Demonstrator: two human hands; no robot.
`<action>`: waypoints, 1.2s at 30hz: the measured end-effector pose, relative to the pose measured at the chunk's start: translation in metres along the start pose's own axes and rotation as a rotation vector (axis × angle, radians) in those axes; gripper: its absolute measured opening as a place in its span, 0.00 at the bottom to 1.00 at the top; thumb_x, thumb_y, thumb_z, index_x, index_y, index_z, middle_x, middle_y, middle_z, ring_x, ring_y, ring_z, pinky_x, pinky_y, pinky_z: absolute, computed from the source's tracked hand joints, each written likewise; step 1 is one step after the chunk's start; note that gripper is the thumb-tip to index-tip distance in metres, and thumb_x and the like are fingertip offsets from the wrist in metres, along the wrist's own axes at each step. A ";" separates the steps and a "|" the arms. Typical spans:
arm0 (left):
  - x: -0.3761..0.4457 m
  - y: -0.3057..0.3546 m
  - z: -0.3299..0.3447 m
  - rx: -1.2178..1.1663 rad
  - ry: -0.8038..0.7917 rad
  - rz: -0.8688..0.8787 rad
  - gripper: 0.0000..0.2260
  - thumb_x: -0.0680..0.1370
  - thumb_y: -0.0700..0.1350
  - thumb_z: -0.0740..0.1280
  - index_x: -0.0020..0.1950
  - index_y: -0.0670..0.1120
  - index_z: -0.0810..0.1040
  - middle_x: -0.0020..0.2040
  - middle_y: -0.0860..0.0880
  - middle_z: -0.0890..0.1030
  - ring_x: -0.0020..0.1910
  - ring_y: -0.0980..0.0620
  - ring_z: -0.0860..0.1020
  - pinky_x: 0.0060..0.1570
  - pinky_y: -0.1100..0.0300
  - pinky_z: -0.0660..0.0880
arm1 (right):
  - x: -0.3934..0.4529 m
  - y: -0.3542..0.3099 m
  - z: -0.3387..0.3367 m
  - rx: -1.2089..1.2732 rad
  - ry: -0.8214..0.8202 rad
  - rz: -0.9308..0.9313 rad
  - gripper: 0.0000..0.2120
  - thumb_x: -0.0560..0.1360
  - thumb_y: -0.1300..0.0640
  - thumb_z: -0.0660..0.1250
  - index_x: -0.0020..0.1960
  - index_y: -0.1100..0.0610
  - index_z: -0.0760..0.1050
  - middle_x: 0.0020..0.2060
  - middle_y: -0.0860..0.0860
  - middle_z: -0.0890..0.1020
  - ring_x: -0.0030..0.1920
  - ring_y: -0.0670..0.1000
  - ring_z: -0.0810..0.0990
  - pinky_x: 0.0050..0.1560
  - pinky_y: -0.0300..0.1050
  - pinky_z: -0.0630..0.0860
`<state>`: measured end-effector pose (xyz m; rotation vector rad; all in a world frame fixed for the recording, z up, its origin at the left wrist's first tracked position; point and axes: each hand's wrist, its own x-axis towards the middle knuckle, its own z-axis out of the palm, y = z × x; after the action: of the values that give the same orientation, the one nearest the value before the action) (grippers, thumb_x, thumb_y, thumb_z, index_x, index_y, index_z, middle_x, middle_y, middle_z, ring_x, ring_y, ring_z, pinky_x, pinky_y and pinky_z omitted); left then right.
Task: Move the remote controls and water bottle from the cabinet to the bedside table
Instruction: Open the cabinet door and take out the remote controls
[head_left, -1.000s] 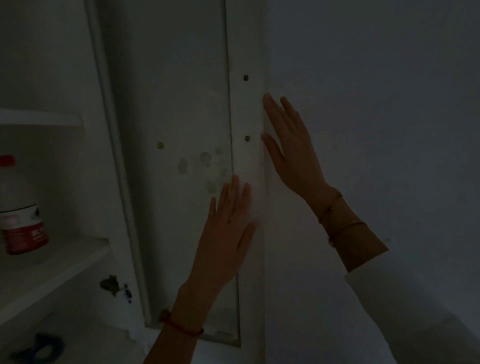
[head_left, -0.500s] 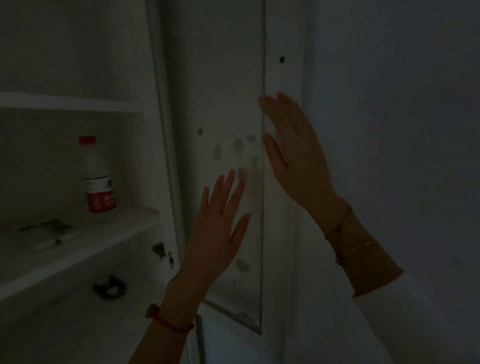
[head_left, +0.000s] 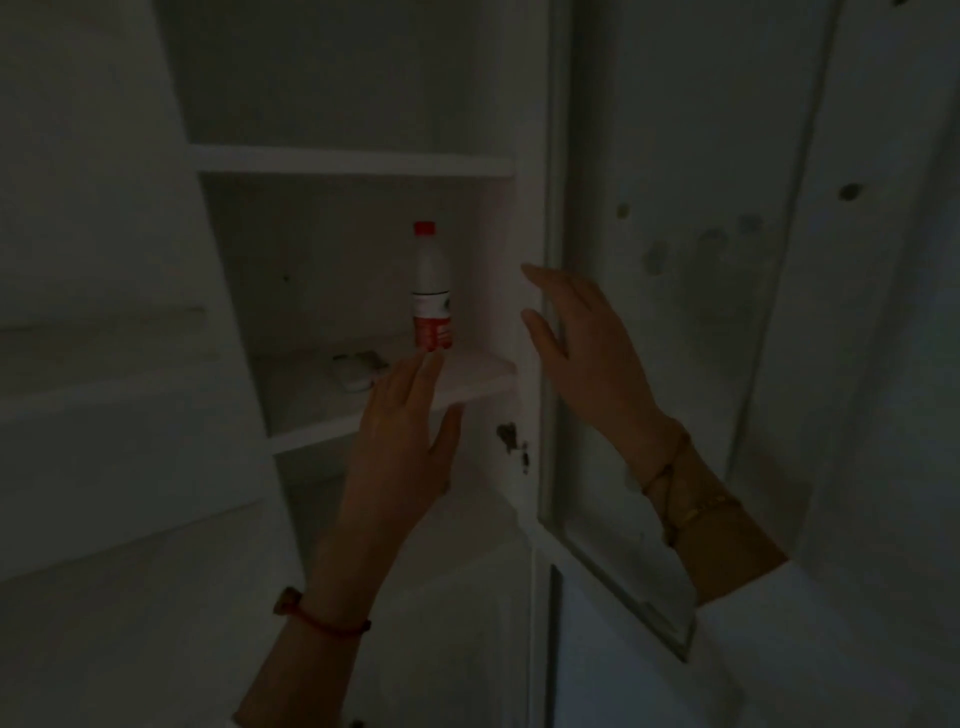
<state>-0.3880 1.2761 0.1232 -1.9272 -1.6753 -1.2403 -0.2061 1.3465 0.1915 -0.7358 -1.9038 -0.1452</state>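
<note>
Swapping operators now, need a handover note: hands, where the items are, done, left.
Left hand: open, empty, reaching toward the shelf, not touching anything.
Right hand: open, empty, by the open cabinet door.
Water bottle: upright on the shelf, red cap on.
Remote controls: pale shapes lying on the same shelf, left of the bottle; too dark to count.
Done: cabinet is open.
Left: everything, nothing picked up yet; bedside table not in view.

very dim, murky, soft-focus view, darkest at edges
</note>
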 end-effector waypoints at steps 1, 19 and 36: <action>-0.001 -0.010 -0.004 0.020 0.007 -0.030 0.23 0.80 0.48 0.61 0.74 0.43 0.65 0.72 0.42 0.68 0.71 0.44 0.66 0.72 0.51 0.63 | 0.002 0.000 0.013 0.029 -0.028 0.015 0.19 0.81 0.56 0.58 0.71 0.59 0.66 0.66 0.55 0.73 0.66 0.50 0.70 0.70 0.40 0.63; 0.093 -0.144 0.020 0.183 -0.191 -0.533 0.18 0.80 0.48 0.60 0.64 0.37 0.73 0.62 0.36 0.76 0.61 0.39 0.73 0.58 0.55 0.69 | 0.069 0.019 0.230 0.174 -0.457 0.240 0.16 0.78 0.60 0.61 0.32 0.61 0.70 0.32 0.55 0.75 0.36 0.54 0.74 0.36 0.46 0.70; 0.133 -0.184 0.051 0.090 -0.280 -0.815 0.22 0.78 0.54 0.64 0.63 0.38 0.75 0.65 0.39 0.76 0.63 0.42 0.74 0.52 0.60 0.69 | 0.097 0.029 0.285 0.120 -0.636 0.506 0.21 0.78 0.52 0.63 0.28 0.56 0.63 0.26 0.50 0.67 0.27 0.45 0.65 0.20 0.35 0.58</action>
<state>-0.5429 1.4488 0.1384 -1.4300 -2.7690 -1.1121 -0.4415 1.5297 0.1401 -1.2564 -2.2084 0.5773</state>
